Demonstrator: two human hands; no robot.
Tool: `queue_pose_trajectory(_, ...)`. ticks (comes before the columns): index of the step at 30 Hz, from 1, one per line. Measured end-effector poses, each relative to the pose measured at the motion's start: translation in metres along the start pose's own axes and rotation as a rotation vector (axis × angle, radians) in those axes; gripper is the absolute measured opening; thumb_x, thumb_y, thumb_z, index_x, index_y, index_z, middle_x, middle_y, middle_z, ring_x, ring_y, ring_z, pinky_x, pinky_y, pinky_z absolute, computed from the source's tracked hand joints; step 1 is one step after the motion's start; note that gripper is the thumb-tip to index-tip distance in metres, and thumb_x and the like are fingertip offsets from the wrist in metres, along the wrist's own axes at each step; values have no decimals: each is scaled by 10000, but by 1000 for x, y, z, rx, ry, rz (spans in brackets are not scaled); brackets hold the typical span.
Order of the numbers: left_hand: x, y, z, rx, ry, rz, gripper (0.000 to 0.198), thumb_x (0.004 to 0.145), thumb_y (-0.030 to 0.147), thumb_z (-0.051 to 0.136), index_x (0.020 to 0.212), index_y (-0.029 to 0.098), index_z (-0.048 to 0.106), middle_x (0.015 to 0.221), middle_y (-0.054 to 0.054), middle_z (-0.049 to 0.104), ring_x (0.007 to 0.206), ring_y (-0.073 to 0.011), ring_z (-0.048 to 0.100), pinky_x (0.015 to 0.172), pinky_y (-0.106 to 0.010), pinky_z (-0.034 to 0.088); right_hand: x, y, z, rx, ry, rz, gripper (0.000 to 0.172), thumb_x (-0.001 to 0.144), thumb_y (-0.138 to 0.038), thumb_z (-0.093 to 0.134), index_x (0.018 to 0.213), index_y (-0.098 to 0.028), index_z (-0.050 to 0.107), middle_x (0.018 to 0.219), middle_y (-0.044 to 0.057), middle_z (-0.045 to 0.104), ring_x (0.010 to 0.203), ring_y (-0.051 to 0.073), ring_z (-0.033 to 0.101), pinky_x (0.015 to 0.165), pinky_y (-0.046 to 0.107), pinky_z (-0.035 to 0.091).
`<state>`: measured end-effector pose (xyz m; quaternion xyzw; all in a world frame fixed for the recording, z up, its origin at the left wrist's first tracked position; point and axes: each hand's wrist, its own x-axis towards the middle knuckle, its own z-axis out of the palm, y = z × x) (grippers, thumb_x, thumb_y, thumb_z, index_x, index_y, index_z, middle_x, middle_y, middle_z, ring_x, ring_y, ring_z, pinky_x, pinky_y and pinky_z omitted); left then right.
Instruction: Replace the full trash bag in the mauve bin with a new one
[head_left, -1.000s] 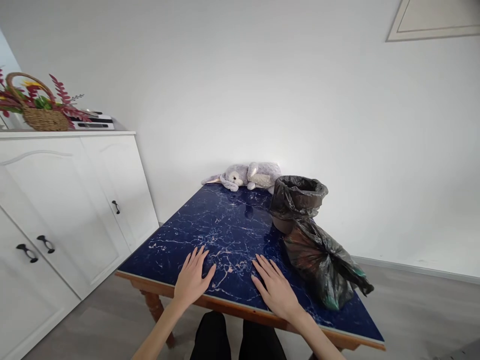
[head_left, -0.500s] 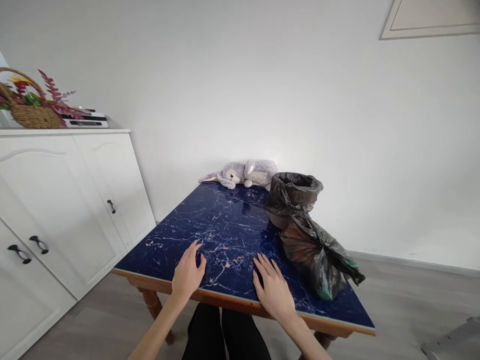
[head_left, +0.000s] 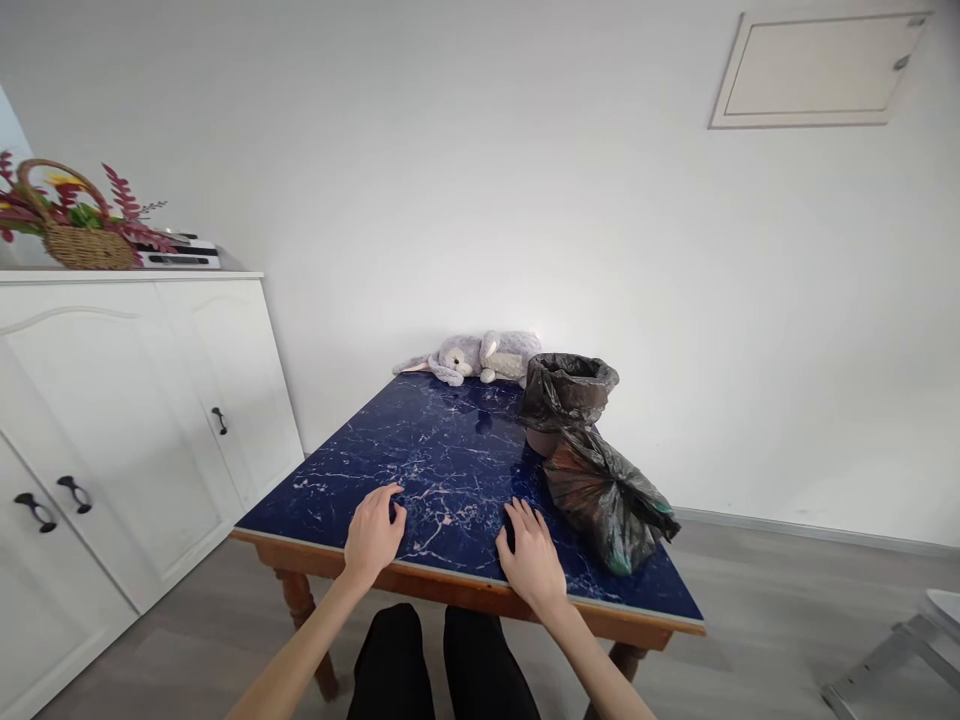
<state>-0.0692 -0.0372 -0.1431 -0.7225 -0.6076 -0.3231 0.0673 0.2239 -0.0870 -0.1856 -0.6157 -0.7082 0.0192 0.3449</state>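
Note:
My left hand (head_left: pixel 374 533) rests on the front edge of the blue marbled table (head_left: pixel 442 450), its fingers loosely curved with the thumb apart and nothing in it. To its right, my right hand (head_left: pixel 532 555) lies palm down on the same tabletop, also holding nothing. Closest to the right hand is a filled black plastic bag (head_left: pixel 604 500), gathered at its top and lying on its side, with orange and green showing through. Behind that bag stands a small bin lined with a black bag (head_left: pixel 566 395), its mouth facing up.
A grey plush rabbit (head_left: pixel 480 358) lies at the table's far edge against the wall. On the left stands a white cabinet (head_left: pixel 202 380), bearing a wicker basket of flowers (head_left: pixel 90 245) and a white-and-black device (head_left: pixel 180 255). A grey metal frame (head_left: pixel 885 660) is at lower right.
The view has tilted up and shifted slightly right, so more of the wall panel shows. Both hands stay on the table, with the right-hand fingers a little more drawn together.

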Motion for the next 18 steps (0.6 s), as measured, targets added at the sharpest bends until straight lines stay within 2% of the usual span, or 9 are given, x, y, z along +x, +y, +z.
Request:
queue_pose_trajectory(5, -1, 1, -3, 12, 17, 7, 371, 997, 317, 424, 1231, 229, 699, 1273, -118, 766, 1203, -335, 709, 1015, -500, 583, -2, 3, 5, 22, 48, 12, 521, 1046, -349, 398, 1490, -186, 618, 1541, 130, 610, 1489, 355, 513, 1250, 579, 413)
queue_pose_trajectory(11, -3, -2, -1, 16, 30, 34, 360, 1011, 294, 416, 1224, 253, 705, 1229, -92, 780, 1210, -329, 693, 1022, -509, 550, -6, 10, 16, 38, 92, 90, 596, 1045, -396, 393, 1604, -203, 464, 1558, 138, 587, 1473, 402, 521, 1136, 593, 534)
queue_pose_trajectory(18, -7, -2, 1, -23, 66, 63, 329, 1041, 294, 402, 1183, 262, 697, 1162, -74, 790, 1076, -297, 724, 920, -447, 555, -8, 4, 7, 93, 64, 98, 628, 1047, -415, 368, 1629, -183, 390, 1536, 171, 593, 1439, 382, 555, 1126, 564, 545)
